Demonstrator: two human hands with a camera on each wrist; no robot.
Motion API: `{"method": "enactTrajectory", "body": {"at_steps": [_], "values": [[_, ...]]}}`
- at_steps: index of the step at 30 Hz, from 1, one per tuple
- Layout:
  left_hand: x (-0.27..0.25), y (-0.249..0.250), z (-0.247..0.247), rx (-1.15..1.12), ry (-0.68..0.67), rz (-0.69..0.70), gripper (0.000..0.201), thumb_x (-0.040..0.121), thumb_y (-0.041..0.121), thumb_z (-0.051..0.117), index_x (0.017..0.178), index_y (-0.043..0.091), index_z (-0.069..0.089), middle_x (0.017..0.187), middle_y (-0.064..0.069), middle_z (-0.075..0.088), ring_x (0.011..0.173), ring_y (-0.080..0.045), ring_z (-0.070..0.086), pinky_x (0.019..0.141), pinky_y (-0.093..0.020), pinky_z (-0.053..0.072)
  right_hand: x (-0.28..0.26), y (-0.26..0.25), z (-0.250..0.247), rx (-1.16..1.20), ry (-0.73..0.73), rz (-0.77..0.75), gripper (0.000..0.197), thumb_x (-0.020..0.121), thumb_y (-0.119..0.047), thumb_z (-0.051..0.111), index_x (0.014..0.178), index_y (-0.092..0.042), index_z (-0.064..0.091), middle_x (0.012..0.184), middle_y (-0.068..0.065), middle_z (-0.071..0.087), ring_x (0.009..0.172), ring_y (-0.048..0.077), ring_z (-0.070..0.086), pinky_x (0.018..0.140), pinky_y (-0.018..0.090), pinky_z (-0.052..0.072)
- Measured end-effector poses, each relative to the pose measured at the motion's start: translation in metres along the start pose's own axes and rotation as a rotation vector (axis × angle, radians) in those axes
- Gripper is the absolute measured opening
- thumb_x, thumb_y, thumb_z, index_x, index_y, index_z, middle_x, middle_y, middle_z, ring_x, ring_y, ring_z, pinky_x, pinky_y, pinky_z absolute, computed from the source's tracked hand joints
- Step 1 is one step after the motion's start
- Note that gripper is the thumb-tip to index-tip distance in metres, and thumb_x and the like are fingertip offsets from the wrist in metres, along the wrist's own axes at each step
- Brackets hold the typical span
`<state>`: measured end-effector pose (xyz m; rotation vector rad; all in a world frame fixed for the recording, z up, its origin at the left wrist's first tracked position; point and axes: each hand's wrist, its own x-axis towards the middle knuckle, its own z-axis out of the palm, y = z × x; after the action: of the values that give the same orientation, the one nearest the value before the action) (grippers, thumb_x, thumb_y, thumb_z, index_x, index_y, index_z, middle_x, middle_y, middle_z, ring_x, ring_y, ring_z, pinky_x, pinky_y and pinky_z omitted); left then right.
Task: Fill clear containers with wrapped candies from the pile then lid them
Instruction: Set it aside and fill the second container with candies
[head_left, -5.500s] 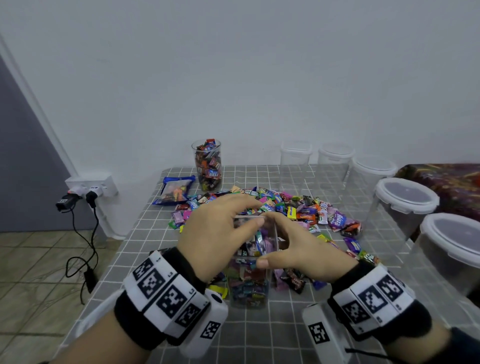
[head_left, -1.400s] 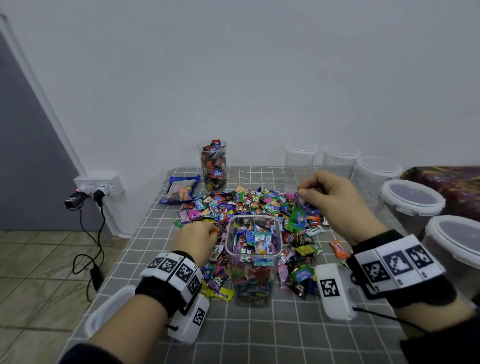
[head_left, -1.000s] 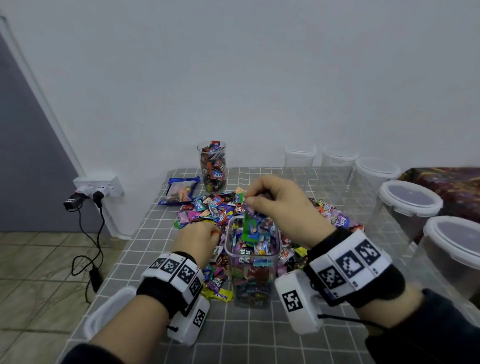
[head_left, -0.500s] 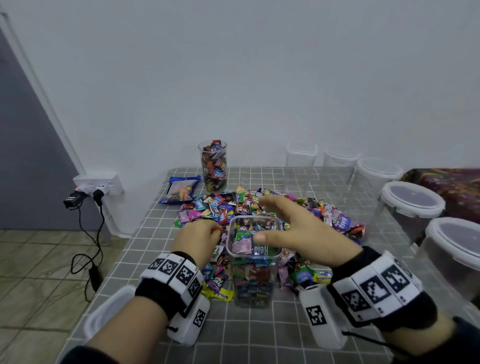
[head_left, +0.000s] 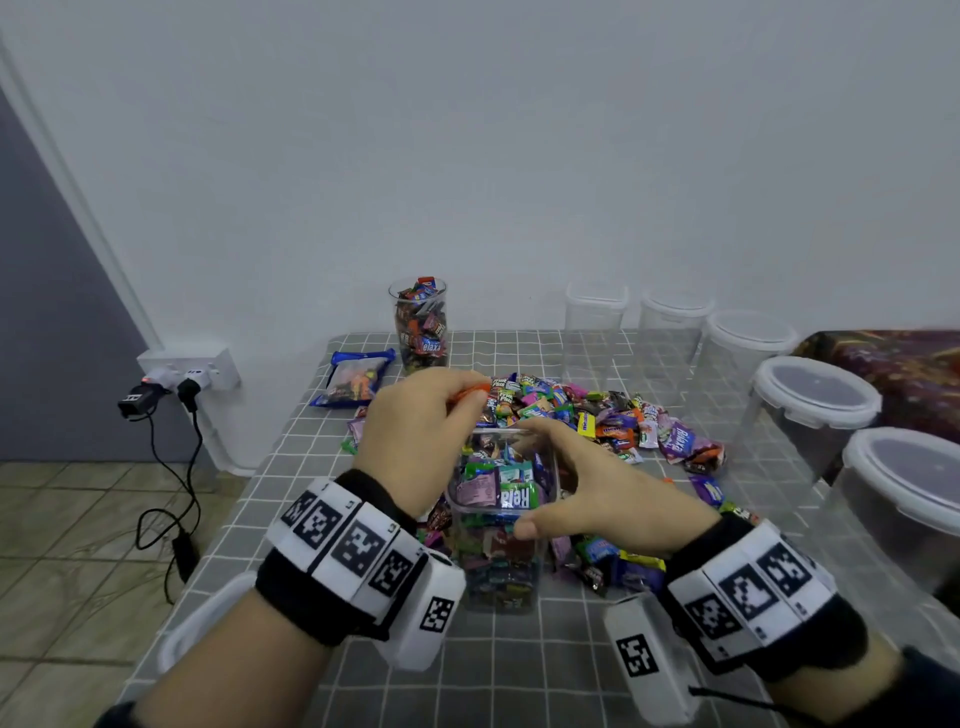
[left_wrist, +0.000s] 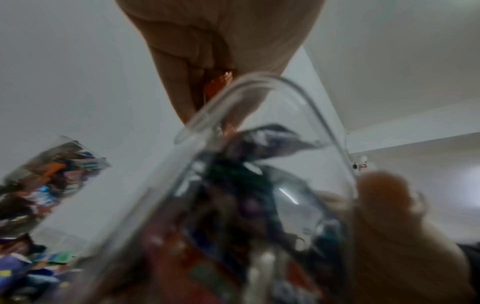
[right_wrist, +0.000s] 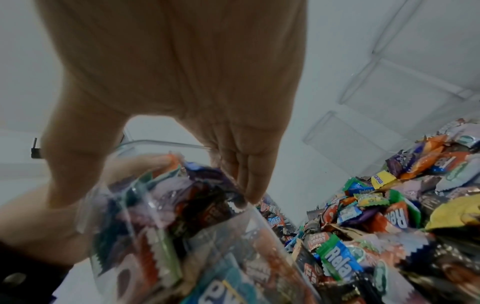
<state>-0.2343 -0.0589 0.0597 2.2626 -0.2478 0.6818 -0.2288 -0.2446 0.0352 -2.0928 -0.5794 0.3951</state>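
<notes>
A clear square container (head_left: 498, 566), packed with wrapped candies almost to its rim, stands on the table in front of me. My left hand (head_left: 466, 396) pinches an orange candy (head_left: 470, 391) just above the container's far left corner; the left wrist view shows that candy (left_wrist: 221, 82) between the fingertips over the rim. My right hand (head_left: 550, 480) spans the container's right side, thumb on the near rim and fingers on the far rim, gripping it. The candy pile (head_left: 613, 421) lies behind and to the right, and is also in the right wrist view (right_wrist: 389, 207).
A tall glass (head_left: 420, 327) full of candies and a blue bag (head_left: 353, 376) stand at the back left. Several empty lidded containers (head_left: 815, 405) line the back and right side. A white lid (head_left: 195, 626) lies at the front left table edge. A socket with cables (head_left: 182, 382) is on the wall.
My left hand has risen from the candies beside the container and now holds an orange candy over its rim. My right hand has dropped from over the opening onto the container's rim.
</notes>
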Motion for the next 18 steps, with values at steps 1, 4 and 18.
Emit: {"method": "enactTrajectory", "body": {"at_steps": [1, 4, 18], "values": [[-0.002, 0.004, 0.002, 0.002, -0.02, 0.029, 0.019, 0.09, 0.017, 0.06, 0.104, 0.016, 0.073, 0.099, 0.005, 0.07, 0.09, -0.005, 0.059, 0.084, -0.018, 0.043, 0.0, 0.001, 0.0, 0.003, 0.001, -0.005, 0.084, 0.061, -0.047, 0.078, 0.13, -0.041, 0.03, 0.125, -0.023, 0.045, 0.122, -0.004, 0.043, 0.109, 0.033, 0.035], [-0.008, 0.01, 0.007, 0.047, -0.109, 0.07, 0.021, 0.09, 0.019, 0.06, 0.108, 0.019, 0.072, 0.105, 0.005, 0.07, 0.098, -0.008, 0.061, 0.089, -0.02, 0.043, -0.001, -0.001, -0.001, -0.002, 0.012, -0.026, 0.086, 0.057, -0.051, 0.076, 0.131, -0.037, 0.033, 0.124, -0.021, 0.046, 0.117, -0.01, 0.042, 0.106, 0.025, 0.035], [-0.008, 0.004, -0.009, -0.035, -0.185, 0.084, 0.019, 0.083, 0.027, 0.065, 0.101, 0.027, 0.072, 0.089, 0.017, 0.065, 0.082, 0.001, 0.06, 0.075, -0.017, 0.048, 0.001, 0.005, 0.003, 0.034, 0.019, -0.02, 0.098, 0.055, -0.056, 0.076, 0.139, -0.035, 0.031, 0.131, -0.015, 0.047, 0.123, 0.0, 0.046, 0.108, 0.036, 0.038]]}}
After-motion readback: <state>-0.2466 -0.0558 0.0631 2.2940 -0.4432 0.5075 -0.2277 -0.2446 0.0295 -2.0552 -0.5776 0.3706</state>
